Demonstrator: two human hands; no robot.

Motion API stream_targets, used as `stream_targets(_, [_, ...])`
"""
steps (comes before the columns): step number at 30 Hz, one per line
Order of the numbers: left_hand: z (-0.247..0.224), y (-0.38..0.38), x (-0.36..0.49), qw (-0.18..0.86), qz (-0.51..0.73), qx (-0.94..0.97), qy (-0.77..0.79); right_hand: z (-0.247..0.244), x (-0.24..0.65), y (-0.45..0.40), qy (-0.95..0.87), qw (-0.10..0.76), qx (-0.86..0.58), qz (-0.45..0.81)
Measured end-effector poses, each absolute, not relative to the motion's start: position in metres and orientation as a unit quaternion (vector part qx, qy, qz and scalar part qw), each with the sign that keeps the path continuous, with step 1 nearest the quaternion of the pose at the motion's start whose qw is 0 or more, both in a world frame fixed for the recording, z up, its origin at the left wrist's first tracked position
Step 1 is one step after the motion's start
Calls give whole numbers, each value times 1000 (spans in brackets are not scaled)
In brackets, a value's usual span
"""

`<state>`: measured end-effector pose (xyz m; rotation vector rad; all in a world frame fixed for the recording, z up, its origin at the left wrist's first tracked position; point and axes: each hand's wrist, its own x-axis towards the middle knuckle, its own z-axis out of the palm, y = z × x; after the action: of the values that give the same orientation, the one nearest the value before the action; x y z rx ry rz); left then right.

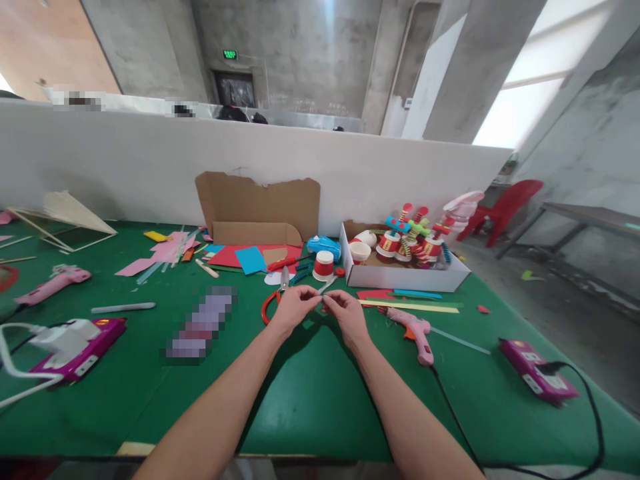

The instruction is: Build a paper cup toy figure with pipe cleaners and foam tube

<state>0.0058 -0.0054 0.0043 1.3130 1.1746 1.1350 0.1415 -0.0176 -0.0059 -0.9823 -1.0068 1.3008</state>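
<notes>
My left hand [299,307] and my right hand [347,315] meet over the green table [310,400], fingertips pinched close together. Something small is between them, too tiny to make out; a bit of red shows by the right fingertips. Red-handled scissors [269,308] lie beside my left hand, partly behind it. Just beyond the hands stands a red and white paper cup [323,265], with a small red disc [340,272] at its right. A pink glue gun [417,331] lies to the right of my right hand.
A white box [405,277] with decorated cups stands at the back right. Coloured paper [251,260] and a cardboard piece [260,203] are behind the hands. Purple power strips [537,373] with cables lie at both sides. Another glue gun [55,283] is at the left.
</notes>
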Motion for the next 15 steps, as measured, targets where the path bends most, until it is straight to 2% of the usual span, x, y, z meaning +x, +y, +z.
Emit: stream_targets(15, [0,-4,6,487,460,550,499,-12,137,-16,-378,586,-431,573])
